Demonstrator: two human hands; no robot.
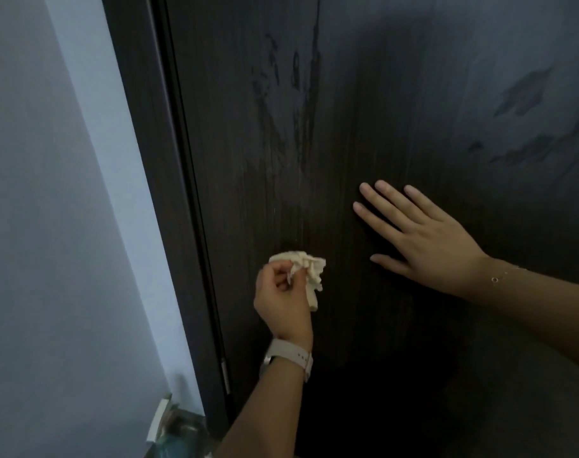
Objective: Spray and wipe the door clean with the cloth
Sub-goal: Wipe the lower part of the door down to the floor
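A dark wood-grain door (397, 94) fills most of the view, with wet streaks running down its upper middle and smears at the upper right. My left hand (281, 299) grips a crumpled cream cloth (309, 269) and holds it against the door near its left side. A pale watch band circles that wrist. My right hand (423, 239) lies flat on the door, fingers straight and spread, to the right of the cloth. No spray bottle shows.
The dark door frame (156, 160) runs down the left of the door, with a metal hinge (225, 375) low on it. A pale blue-grey wall (50, 226) stands left of the frame. Some glassy items (179, 428) sit at the wall's foot.
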